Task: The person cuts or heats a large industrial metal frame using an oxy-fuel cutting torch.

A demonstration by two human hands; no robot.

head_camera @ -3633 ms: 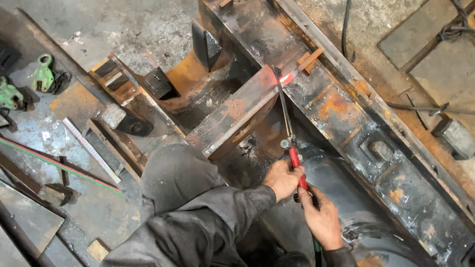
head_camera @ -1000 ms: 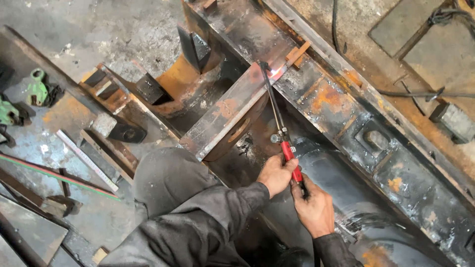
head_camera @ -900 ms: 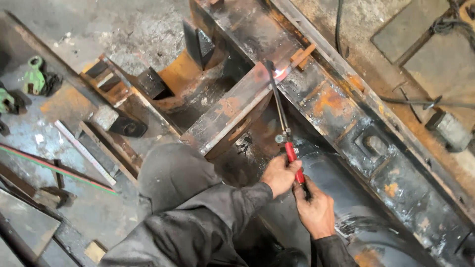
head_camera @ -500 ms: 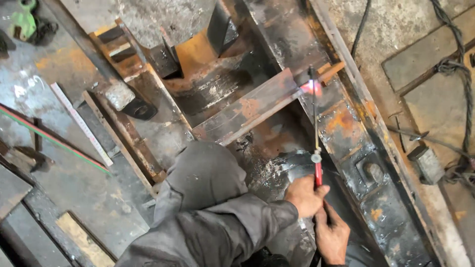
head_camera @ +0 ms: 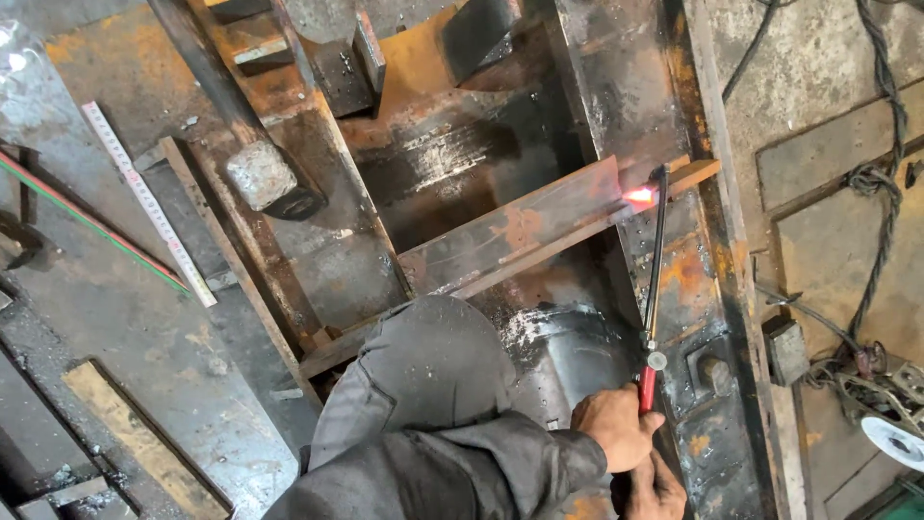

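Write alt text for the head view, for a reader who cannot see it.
Seen from above, a person's left hand and right hand grip a red-handled cutting torch, its tip at a glowing spot on a rusty steel bar lying across a heavy steel frame. A steel ruler lies to the left, and a twisted cable runs along the floor to the right.

Single view only, from a head-worn camera looking steeply down onto a rusty steel frame [head_camera: 674, 289]. Close enough for the knee and both hands to fill the lower edge below that frame. Faces away from the body; left of the frame, a steel ruler [head_camera: 144, 197]; right of it, probably concrete floor.
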